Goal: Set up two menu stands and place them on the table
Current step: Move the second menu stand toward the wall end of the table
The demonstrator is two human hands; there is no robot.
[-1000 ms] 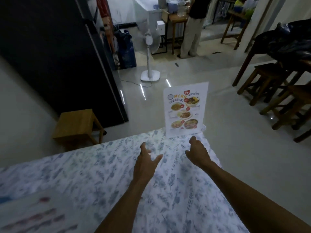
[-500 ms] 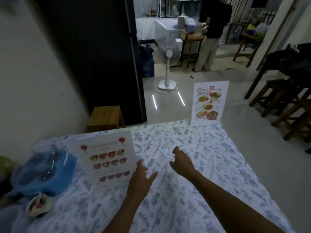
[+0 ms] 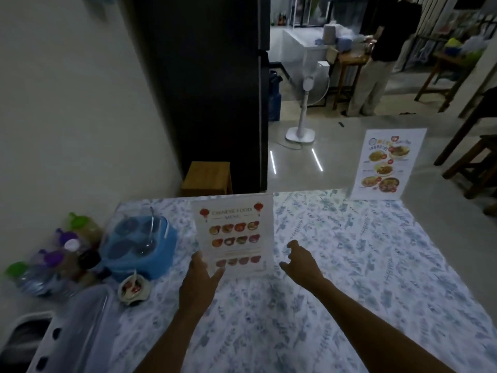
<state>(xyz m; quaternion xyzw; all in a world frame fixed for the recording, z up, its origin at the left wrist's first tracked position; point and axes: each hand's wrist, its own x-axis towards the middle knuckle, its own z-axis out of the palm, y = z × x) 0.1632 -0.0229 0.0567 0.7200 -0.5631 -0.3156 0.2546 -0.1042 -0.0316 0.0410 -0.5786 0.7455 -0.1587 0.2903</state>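
Note:
A clear stand with a Chinese food menu (image 3: pixel 233 235) stands upright on the table with the floral cloth (image 3: pixel 363 265), left of the middle. My left hand (image 3: pixel 199 278) is at its lower-left corner, fingers spread, the thumb in front of the sheet and touching it. My right hand (image 3: pixel 298 265) hovers just right of that stand, fingers loosely curled and apart, holding nothing. A second menu stand (image 3: pixel 387 164) with photos of dishes stands upright at the table's far right corner.
A blue container (image 3: pixel 139 246), several bottles with coloured caps (image 3: pixel 53 254) and a small cup (image 3: pixel 134 289) crowd the table's left side. A white tray (image 3: pixel 72 327) lies at the near left. Beyond are a wooden stool (image 3: pixel 207 177), a fan (image 3: pixel 306 103) and a person (image 3: pixel 376 55).
My view has swung left, away from the far-corner stand. Both hands pulled back from it and moved to the Chinese food menu stand, the left reaching its lower-left corner.

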